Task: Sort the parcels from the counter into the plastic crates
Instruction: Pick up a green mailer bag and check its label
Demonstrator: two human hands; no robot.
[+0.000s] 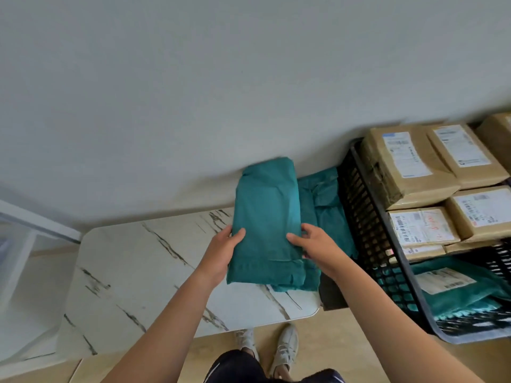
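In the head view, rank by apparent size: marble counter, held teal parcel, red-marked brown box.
1. marble counter
2. held teal parcel, though it sits nearer the camera
3. red-marked brown box

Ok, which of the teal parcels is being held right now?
The flat teal parcel, gripped at its near end by the left hand and right hand. The crumpled teal parcel beside it lies untouched against the black crate.

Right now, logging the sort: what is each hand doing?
Left hand: closed on the teal parcel, gripping its left edge.
Right hand: closed on the same parcel's right edge.
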